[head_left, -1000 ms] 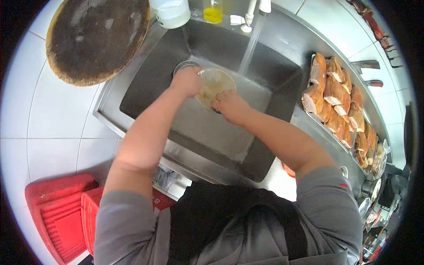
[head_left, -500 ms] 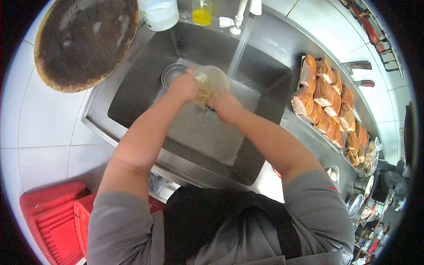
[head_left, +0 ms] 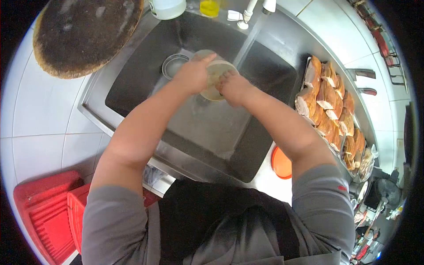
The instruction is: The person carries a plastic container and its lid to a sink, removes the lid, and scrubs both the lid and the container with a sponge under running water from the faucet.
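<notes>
My left hand [head_left: 192, 77] grips a translucent plastic tub [head_left: 209, 93] by its side, thumb near the rim. The tub is tilted, its round mouth turned toward my right hand [head_left: 237, 89]. The fingers of that hand are curled in at the mouth, against the inside; whether they hold anything is hidden. Both hands and the tub are over the dark sink [head_left: 247, 152]. Just behind the tub, a stream of water [head_left: 246, 47] falls from the tap [head_left: 268, 6]. The round metal drain strainer [head_left: 173, 66] lies left of the tub.
Browned meat pieces [head_left: 327, 95] fill trays on the right counter. Two knives [head_left: 365, 73] lie beyond them. An orange lid [head_left: 281, 162] rests by the sink's front right. A round dark board [head_left: 86, 35], a white jug [head_left: 168, 8] and yellow liquid [head_left: 209, 8] stand behind; red crates [head_left: 51, 212] lower left.
The tub has turned so its mouth faces right, and my right hand has moved up into its opening. My view has shifted slightly, bringing more of the orange lid into sight.
</notes>
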